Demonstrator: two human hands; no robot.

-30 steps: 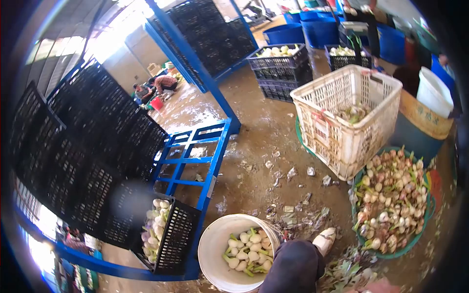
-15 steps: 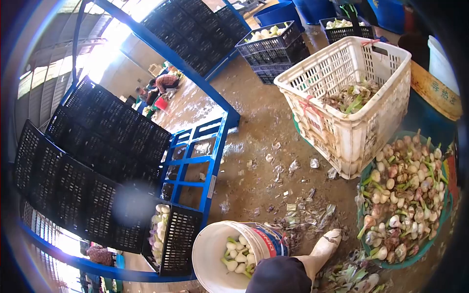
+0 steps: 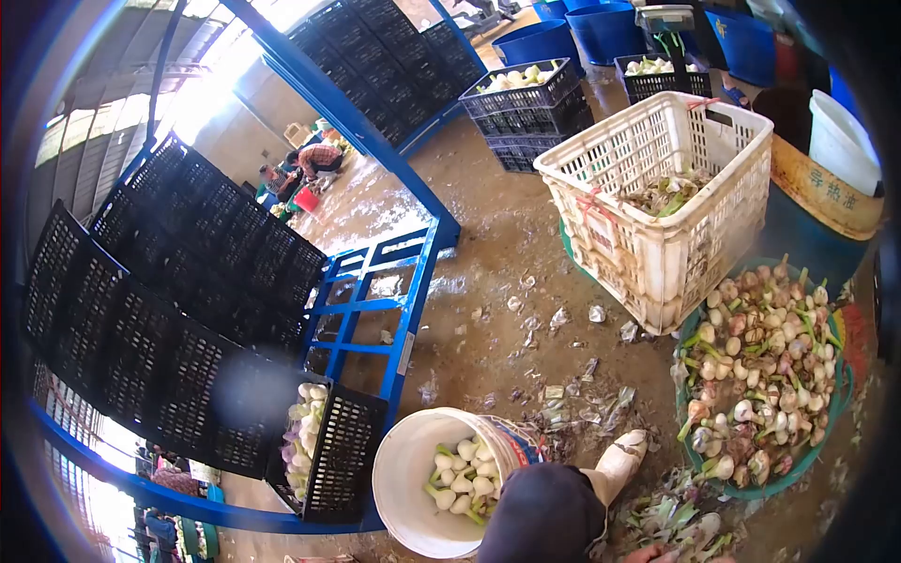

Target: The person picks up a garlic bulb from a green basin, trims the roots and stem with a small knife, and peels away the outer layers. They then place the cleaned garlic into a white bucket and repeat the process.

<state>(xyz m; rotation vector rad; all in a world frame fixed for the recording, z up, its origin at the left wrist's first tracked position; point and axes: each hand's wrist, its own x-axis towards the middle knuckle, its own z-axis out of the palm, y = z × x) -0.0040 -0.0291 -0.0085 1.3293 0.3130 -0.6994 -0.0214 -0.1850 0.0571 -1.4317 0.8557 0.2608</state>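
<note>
At the bottom edge, a sliver of fingers, apparently my left hand [image 3: 649, 555], shows beside a heap of peeled leaves and skins [image 3: 671, 521]. A smaller patch, seemingly my right hand [image 3: 723, 560], lies just to its right. The frame cuts off both, so their grip is hidden. To the right, a green basin [image 3: 685, 455] is piled with untrimmed garlic bulbs [image 3: 765, 375], some pinkish, with stems. Left of my dark-clad knee [image 3: 544, 516], a white bucket [image 3: 399, 479] stands tilted in view, holding clean white garlic bulbs [image 3: 465, 479] with short green stems.
A white plastic crate [image 3: 648, 253] holding scraps stands ahead. A blue metal frame [image 3: 399, 328] and black crates [image 3: 178, 347] fill the left. Stacked crates [image 3: 526, 108] and blue tubs [image 3: 535, 42] stand behind. Two people [image 3: 314, 159] crouch far off. Skins litter the wet floor.
My view has shifted slightly, so the white crate and basin sit a little further left. Finger slivers have appeared at the bottom edge. The bucket's contents look the same.
</note>
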